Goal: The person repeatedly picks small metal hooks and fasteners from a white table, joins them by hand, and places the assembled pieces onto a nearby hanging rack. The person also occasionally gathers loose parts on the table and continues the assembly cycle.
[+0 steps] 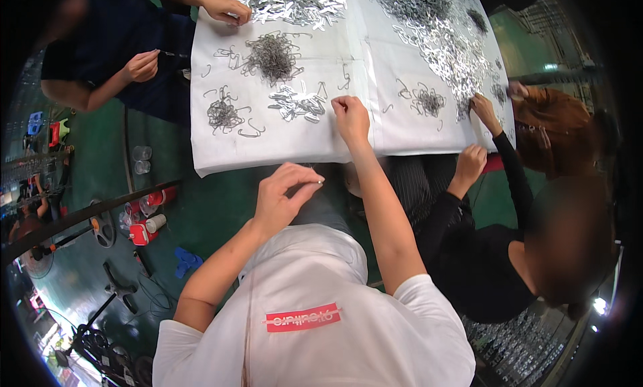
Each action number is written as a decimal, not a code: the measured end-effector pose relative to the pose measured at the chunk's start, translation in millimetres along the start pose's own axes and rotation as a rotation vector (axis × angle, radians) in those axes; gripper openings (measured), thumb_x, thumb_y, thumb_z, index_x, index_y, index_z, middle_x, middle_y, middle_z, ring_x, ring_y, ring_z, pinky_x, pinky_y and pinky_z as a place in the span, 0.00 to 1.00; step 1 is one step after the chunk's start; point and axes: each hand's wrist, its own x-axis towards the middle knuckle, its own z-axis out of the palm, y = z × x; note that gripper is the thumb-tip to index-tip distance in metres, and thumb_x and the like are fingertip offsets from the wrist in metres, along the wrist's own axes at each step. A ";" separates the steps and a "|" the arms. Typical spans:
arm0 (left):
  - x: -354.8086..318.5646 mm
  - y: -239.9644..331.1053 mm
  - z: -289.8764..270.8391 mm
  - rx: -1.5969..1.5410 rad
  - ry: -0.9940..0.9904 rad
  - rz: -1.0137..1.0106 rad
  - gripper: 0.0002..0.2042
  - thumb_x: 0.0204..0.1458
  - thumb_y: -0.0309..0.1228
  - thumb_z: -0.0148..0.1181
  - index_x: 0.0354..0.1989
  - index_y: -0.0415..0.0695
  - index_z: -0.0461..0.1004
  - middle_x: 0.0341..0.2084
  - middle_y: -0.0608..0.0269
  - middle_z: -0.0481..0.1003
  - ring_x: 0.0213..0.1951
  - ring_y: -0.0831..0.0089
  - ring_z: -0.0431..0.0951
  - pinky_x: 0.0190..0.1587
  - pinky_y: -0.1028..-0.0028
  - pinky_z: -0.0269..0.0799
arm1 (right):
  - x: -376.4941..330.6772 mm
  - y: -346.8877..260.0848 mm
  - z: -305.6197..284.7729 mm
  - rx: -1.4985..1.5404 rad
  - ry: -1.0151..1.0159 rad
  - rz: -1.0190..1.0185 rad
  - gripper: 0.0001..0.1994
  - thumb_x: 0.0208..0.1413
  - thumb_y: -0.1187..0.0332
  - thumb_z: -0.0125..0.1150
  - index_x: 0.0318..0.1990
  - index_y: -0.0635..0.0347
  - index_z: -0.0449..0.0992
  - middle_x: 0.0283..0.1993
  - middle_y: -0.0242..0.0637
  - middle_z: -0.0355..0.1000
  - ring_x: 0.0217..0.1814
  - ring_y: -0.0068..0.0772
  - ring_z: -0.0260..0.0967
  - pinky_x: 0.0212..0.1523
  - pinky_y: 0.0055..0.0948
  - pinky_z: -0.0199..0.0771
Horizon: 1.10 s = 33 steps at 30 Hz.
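Held over my lap, just off the near table edge, my left hand pinches a small shiny metal piece; only its tip shows. My right hand is above the white-covered table, its fingers curled into a pinch, and whatever may be in them is hidden. Beside it lies a small pile of flat silver metal pieces. To the left are a tangle of bent wire hooks and, farther back, a bigger pile of wire hooks.
Large heaps of silver pieces and grey wire parts cover the far side. Another person's hand is at the left. A person in black works close on my right, by a small wire pile. Red containers stand on the floor.
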 end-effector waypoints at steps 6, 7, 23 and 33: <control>-1.0 6.7 4.4 -0.010 0.061 -0.018 0.08 0.43 0.18 0.65 0.33 0.41 0.79 0.29 0.61 0.79 0.35 0.68 0.78 0.38 0.74 0.73 | 60.7 -10.2 44.6 -0.466 -0.195 0.107 0.07 0.51 0.66 0.60 0.33 0.58 0.80 0.37 0.42 0.75 0.38 0.48 0.74 0.37 0.45 0.70; -0.7 7.3 5.5 -0.022 0.072 -0.033 0.08 0.43 0.18 0.65 0.33 0.42 0.80 0.29 0.61 0.79 0.35 0.68 0.78 0.38 0.74 0.73 | 62.2 -10.3 45.7 -0.499 -0.206 0.088 0.07 0.51 0.67 0.59 0.33 0.59 0.80 0.37 0.43 0.75 0.38 0.48 0.74 0.37 0.44 0.71; 22.6 -3.3 -16.6 -0.082 -0.195 0.167 0.08 0.45 0.18 0.64 0.34 0.40 0.79 0.31 0.62 0.80 0.36 0.70 0.78 0.38 0.74 0.74 | 20.2 -12.6 -16.1 0.617 -0.103 0.502 0.08 0.54 0.73 0.63 0.39 0.68 0.76 0.31 0.34 0.75 0.30 0.22 0.75 0.32 0.19 0.75; 28.0 5.2 -32.1 -0.172 -0.744 0.385 0.07 0.46 0.20 0.63 0.34 0.41 0.79 0.30 0.61 0.78 0.34 0.69 0.77 0.31 0.74 0.74 | -216.3 -142.3 -78.6 0.990 0.699 0.415 0.08 0.53 0.73 0.64 0.39 0.67 0.76 0.34 0.34 0.75 0.33 0.20 0.72 0.29 0.18 0.68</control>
